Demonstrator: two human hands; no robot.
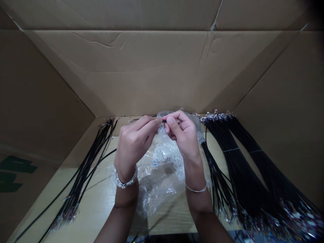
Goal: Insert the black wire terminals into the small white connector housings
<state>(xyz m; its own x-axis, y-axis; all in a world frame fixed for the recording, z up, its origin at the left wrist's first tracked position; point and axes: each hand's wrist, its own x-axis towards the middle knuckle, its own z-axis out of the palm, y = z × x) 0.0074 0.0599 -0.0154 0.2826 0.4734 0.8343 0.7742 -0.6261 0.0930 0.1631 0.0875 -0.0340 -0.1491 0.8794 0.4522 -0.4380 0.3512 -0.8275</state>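
My left hand (135, 141) and my right hand (183, 133) meet fingertip to fingertip above the bag. Between them shows a short stretch of black cable (164, 121), pinched from both sides. The fingers cover its end, so I cannot make out what is on it. Behind my left wrist a black cable length (108, 153) runs off to the left, seemingly the same one. Below the hands lies a clear plastic bag (157, 189) with many small white connectors (168, 155) in it and a small handwritten label (155, 163).
On the left lies a loose bunch of black cables (88, 168) with bare wire ends. Thick bundles of black cables (243, 168), tied and tipped with white connectors, lie on the right. Cardboard walls (152, 74) enclose the wooden table (101, 195) at the back and sides.
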